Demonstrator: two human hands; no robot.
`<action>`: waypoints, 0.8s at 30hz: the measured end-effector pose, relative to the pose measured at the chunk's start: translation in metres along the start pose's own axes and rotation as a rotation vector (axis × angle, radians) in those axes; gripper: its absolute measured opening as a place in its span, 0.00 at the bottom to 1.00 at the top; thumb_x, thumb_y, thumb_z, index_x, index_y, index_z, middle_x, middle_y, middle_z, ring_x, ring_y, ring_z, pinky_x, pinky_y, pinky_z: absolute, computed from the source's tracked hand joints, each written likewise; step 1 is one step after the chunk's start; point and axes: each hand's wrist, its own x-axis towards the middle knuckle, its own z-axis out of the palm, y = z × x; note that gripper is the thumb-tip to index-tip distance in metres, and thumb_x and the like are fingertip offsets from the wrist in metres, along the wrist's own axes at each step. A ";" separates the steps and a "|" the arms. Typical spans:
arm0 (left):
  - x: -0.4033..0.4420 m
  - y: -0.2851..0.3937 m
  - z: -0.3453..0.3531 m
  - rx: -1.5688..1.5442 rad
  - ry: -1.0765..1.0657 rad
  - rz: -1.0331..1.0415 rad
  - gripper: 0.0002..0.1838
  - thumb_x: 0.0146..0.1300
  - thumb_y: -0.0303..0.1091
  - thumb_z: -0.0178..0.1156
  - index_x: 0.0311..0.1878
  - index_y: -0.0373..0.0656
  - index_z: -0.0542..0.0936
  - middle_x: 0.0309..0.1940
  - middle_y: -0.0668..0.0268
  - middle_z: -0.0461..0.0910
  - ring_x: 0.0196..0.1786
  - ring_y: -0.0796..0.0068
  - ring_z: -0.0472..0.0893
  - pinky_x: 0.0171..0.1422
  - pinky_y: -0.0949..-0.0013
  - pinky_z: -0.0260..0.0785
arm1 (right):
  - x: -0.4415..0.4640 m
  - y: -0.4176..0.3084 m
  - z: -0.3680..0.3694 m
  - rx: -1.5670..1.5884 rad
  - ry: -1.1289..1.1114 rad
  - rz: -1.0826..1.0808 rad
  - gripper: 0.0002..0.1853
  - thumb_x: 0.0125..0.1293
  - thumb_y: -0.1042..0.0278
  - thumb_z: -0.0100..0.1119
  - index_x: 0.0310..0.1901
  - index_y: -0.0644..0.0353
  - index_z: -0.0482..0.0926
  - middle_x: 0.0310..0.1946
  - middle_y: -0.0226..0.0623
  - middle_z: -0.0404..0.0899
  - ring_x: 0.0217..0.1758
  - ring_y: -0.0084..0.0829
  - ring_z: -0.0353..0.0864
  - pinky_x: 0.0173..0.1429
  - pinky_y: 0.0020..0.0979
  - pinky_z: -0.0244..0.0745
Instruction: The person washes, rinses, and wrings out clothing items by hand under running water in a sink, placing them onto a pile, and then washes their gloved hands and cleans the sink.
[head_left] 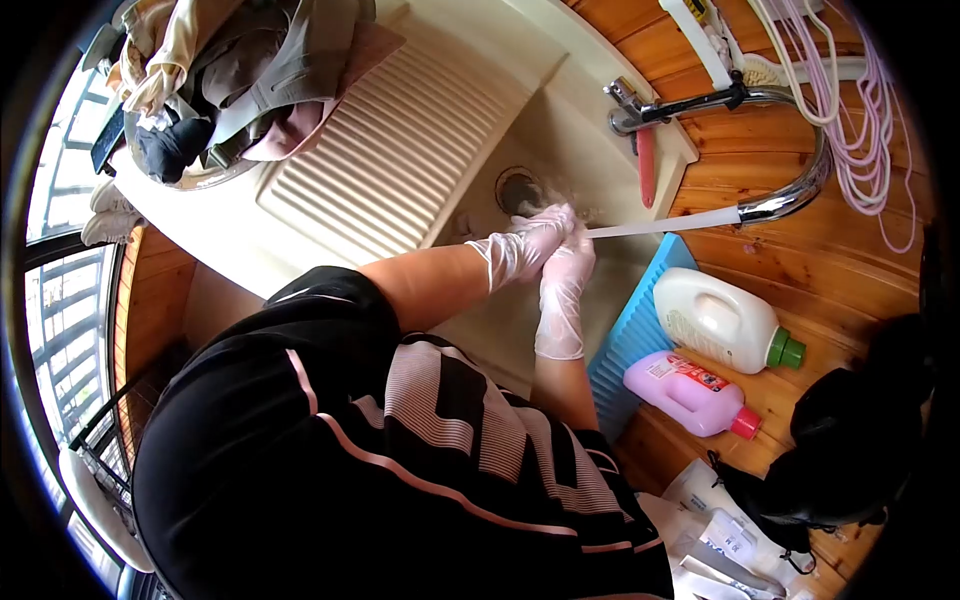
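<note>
Both of my hands wear thin white gloves and are pressed together over the basin of a cream sink [480, 345]. My left hand [535, 240] and my right hand [570, 258] are closed against each other, and whatever lies between them is hidden. A stream of water [660, 222] runs from the curved chrome faucet [800, 190] onto them and splashes. Just beyond my hands is the round drain [518, 190]. A ribbed washboard slope [390, 130] is at the left of the basin.
Clothes [270, 80] are heaped in a basin at the upper left. On the right stand a blue washboard [640, 320], a white bottle with a green cap [715, 318] and a pink bottle [685, 392]. A pink hose [865, 140] hangs at the upper right.
</note>
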 end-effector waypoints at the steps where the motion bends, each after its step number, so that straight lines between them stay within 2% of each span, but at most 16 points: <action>1: 0.002 -0.005 -0.001 0.107 -0.003 0.019 0.22 0.69 0.54 0.41 0.46 0.45 0.73 0.46 0.66 0.75 0.51 0.68 0.73 0.58 0.60 0.61 | -0.001 0.003 -0.001 -0.080 0.024 -0.038 0.15 0.66 0.68 0.49 0.48 0.71 0.72 0.37 0.42 0.78 0.36 0.33 0.79 0.44 0.33 0.78; 2: 0.004 -0.010 -0.001 0.213 -0.004 0.038 0.22 0.68 0.54 0.42 0.45 0.44 0.73 0.46 0.65 0.76 0.51 0.68 0.73 0.57 0.58 0.62 | 0.004 0.008 -0.005 -0.003 0.027 0.000 0.14 0.66 0.68 0.48 0.47 0.71 0.73 0.37 0.41 0.78 0.37 0.32 0.78 0.45 0.33 0.77; 3: 0.001 -0.007 -0.003 0.190 -0.006 -0.015 0.21 0.68 0.54 0.44 0.43 0.44 0.74 0.42 0.65 0.77 0.48 0.68 0.75 0.55 0.56 0.63 | 0.014 0.016 -0.013 0.077 0.032 0.038 0.14 0.66 0.69 0.48 0.46 0.71 0.73 0.37 0.40 0.78 0.39 0.31 0.78 0.46 0.33 0.76; 4: -0.003 0.004 -0.004 0.023 -0.006 -0.109 0.21 0.67 0.54 0.45 0.41 0.44 0.74 0.39 0.65 0.77 0.45 0.68 0.75 0.51 0.57 0.65 | 0.023 0.023 -0.021 0.158 0.038 0.074 0.13 0.66 0.69 0.47 0.45 0.71 0.73 0.38 0.39 0.77 0.40 0.30 0.77 0.48 0.33 0.75; 5: -0.008 0.015 -0.006 -0.143 0.010 -0.203 0.20 0.66 0.53 0.47 0.39 0.44 0.74 0.35 0.65 0.78 0.41 0.68 0.76 0.48 0.57 0.67 | 0.031 0.028 -0.029 0.301 -0.104 0.151 0.12 0.65 0.73 0.47 0.47 0.68 0.74 0.40 0.40 0.77 0.43 0.33 0.77 0.52 0.34 0.73; 8: -0.035 0.087 -0.014 -1.088 0.064 -0.598 0.19 0.64 0.53 0.54 0.33 0.45 0.74 0.24 0.64 0.77 0.25 0.66 0.76 0.32 0.64 0.73 | 0.000 0.002 -0.018 -0.932 -0.113 -0.535 0.13 0.63 0.76 0.47 0.49 0.64 0.73 0.43 0.44 0.77 0.45 0.41 0.78 0.54 0.35 0.71; 9: -0.011 0.064 -0.020 -1.206 0.042 -0.508 0.22 0.62 0.56 0.55 0.26 0.46 0.74 0.20 0.65 0.76 0.22 0.68 0.74 0.29 0.64 0.73 | -0.012 -0.013 -0.004 -0.949 -0.129 -0.654 0.14 0.62 0.75 0.48 0.50 0.63 0.73 0.45 0.48 0.75 0.48 0.45 0.76 0.54 0.38 0.71; 10: -0.021 0.074 -0.041 -1.245 -0.325 -0.585 0.20 0.64 0.54 0.54 0.26 0.48 0.73 0.19 0.64 0.76 0.19 0.68 0.72 0.26 0.65 0.71 | -0.022 -0.016 -0.002 -0.965 -0.168 -0.612 0.15 0.62 0.74 0.49 0.51 0.63 0.72 0.45 0.48 0.74 0.48 0.45 0.76 0.53 0.39 0.71; 12: 0.003 0.061 -0.042 -1.192 -0.330 -0.485 0.19 0.63 0.51 0.56 0.26 0.47 0.71 0.25 0.66 0.76 0.24 0.68 0.72 0.33 0.66 0.73 | -0.035 -0.013 0.003 -1.003 -0.180 -0.689 0.15 0.63 0.75 0.48 0.52 0.64 0.72 0.45 0.49 0.74 0.48 0.47 0.76 0.51 0.39 0.72; 14: 0.006 0.058 -0.033 -1.268 -0.217 -0.401 0.10 0.63 0.40 0.56 0.35 0.45 0.72 0.33 0.67 0.74 0.32 0.70 0.72 0.41 0.68 0.71 | -0.030 -0.001 0.001 -0.834 -0.188 -0.592 0.15 0.63 0.75 0.49 0.52 0.64 0.72 0.46 0.50 0.74 0.48 0.48 0.75 0.50 0.39 0.72; 16: -0.004 0.083 -0.028 -1.335 -0.100 -0.306 0.09 0.62 0.30 0.55 0.45 0.42 0.73 0.41 0.68 0.73 0.41 0.72 0.71 0.49 0.69 0.69 | -0.040 -0.019 0.014 -0.971 -0.201 -0.791 0.15 0.63 0.74 0.50 0.52 0.65 0.72 0.46 0.49 0.73 0.48 0.48 0.75 0.49 0.39 0.72; 19: -0.012 0.104 -0.031 0.366 -0.174 0.244 0.09 0.60 0.35 0.57 0.40 0.42 0.75 0.35 0.67 0.74 0.38 0.69 0.73 0.44 0.65 0.68 | -0.023 -0.019 0.017 -1.034 -0.149 -0.705 0.09 0.63 0.67 0.54 0.41 0.64 0.75 0.46 0.49 0.75 0.48 0.48 0.75 0.48 0.39 0.72; 21: -0.018 0.107 -0.034 1.507 -0.183 0.577 0.10 0.59 0.38 0.58 0.36 0.41 0.76 0.31 0.66 0.75 0.35 0.67 0.75 0.41 0.63 0.68 | -0.003 -0.022 0.018 -1.130 -0.081 -0.604 0.11 0.62 0.62 0.56 0.34 0.63 0.76 0.43 0.48 0.77 0.46 0.47 0.76 0.47 0.39 0.73; 22: -0.019 0.087 -0.037 1.495 -0.048 0.675 0.10 0.61 0.41 0.56 0.35 0.43 0.75 0.32 0.65 0.78 0.35 0.68 0.77 0.37 0.63 0.69 | 0.010 -0.023 0.019 -1.199 -0.026 -0.509 0.14 0.62 0.58 0.57 0.30 0.62 0.76 0.41 0.48 0.79 0.45 0.47 0.77 0.46 0.39 0.73; 23: -0.014 0.069 -0.027 0.868 0.077 0.323 0.10 0.62 0.40 0.54 0.37 0.42 0.75 0.33 0.63 0.78 0.34 0.66 0.78 0.36 0.61 0.70 | 0.028 -0.015 0.012 -1.151 0.075 -0.482 0.16 0.63 0.54 0.55 0.28 0.61 0.77 0.33 0.47 0.80 0.39 0.47 0.78 0.41 0.41 0.72; 24: -0.011 0.064 -0.013 0.237 0.186 -0.017 0.11 0.63 0.39 0.52 0.39 0.42 0.74 0.33 0.61 0.79 0.32 0.64 0.79 0.35 0.58 0.70 | 0.053 -0.001 -0.002 -0.733 0.030 -0.267 0.18 0.64 0.54 0.53 0.26 0.63 0.76 0.27 0.46 0.78 0.33 0.46 0.76 0.37 0.43 0.71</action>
